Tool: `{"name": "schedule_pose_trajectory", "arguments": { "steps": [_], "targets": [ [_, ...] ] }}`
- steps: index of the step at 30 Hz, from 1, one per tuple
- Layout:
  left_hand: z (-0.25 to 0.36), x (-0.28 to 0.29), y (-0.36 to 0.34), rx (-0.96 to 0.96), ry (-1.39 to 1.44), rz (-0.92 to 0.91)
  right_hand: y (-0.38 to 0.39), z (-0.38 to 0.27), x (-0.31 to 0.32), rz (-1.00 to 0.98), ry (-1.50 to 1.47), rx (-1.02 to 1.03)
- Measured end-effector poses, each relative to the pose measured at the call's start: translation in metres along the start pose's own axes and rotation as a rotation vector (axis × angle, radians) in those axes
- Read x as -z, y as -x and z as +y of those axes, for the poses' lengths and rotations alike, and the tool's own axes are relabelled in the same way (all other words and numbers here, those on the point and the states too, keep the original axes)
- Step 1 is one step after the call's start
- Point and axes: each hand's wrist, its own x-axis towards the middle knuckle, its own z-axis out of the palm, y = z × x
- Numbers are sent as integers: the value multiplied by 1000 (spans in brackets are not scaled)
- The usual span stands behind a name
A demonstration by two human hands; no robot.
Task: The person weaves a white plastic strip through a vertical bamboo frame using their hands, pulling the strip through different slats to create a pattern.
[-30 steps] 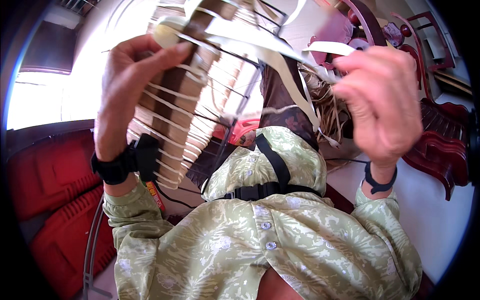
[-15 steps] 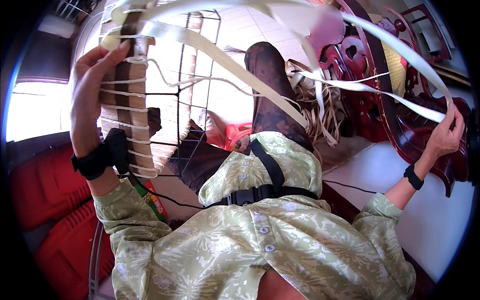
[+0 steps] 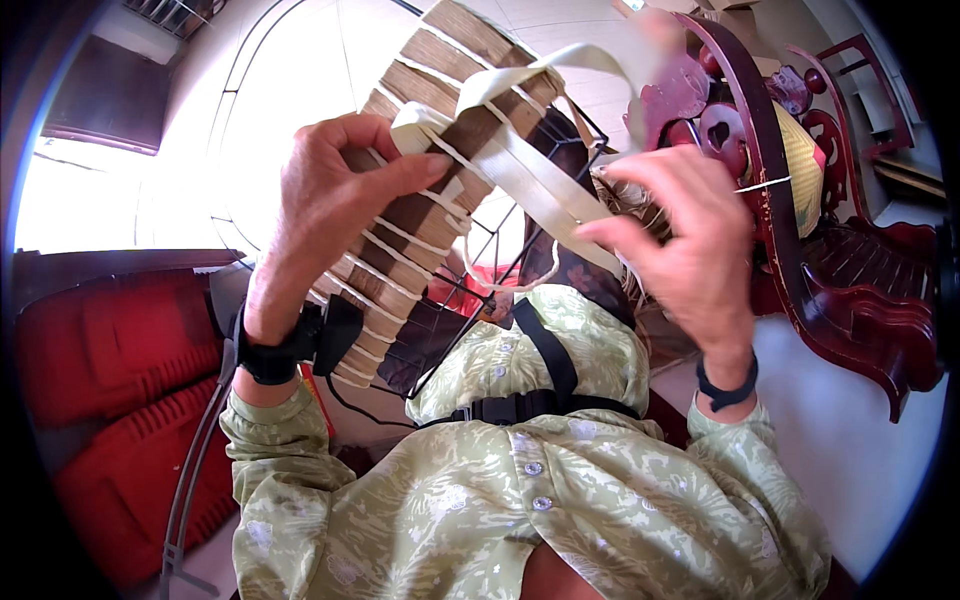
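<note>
My left hand (image 3: 330, 195) grips the long panel (image 3: 465, 35) of tan and brown strips crossed by white cord, fingers round its edge and thumb near a cream ribbon (image 3: 530, 185). The panel sits on a black wire frame (image 3: 598, 140), held tilted over my lap. The ribbon loops over the panel and runs diagonally down to the right. My right hand (image 3: 680, 240) is at its lower part, fingers apart, thumb against or just beside it. A loose white cord loop (image 3: 510, 289) hangs below the panel.
Red cushions (image 3: 120, 340) lie to my left. A dark red carved wooden chair (image 3: 860, 340) stands close on my right, with a yellow item (image 3: 800, 170) on it. A red object (image 3: 460, 285) shows behind the wire frame, and loose tan strips lie behind my right hand.
The panel and left hand have swung rightward and tilted. My right hand has come inward from the far right, where it held the ribbon out, and its fingers are now apart.
</note>
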Motion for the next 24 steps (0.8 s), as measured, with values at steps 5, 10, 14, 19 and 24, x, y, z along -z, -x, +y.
{"name": "schedule_pose_trajectory", "arguments": {
  "steps": [5, 10, 14, 19, 24],
  "targets": [
    [0, -7, 5, -9, -49, -9, 14, -5, -23, -131, -212, -255],
    [-1, -10, 3, -17, -32, -9, 24, 11, -3, -205, -733, -311],
    [3, -8, -1, 8, -73, -78, 45, 32, 57, -119, -1058, -370],
    [3, -13, -14, 62, -22, -132, 58, 30, 61, -155, -1253, -636],
    [-13, -27, -15, 44, 175, -220, 70, 35, 78, 5, -1826, -569]
  ]
}}
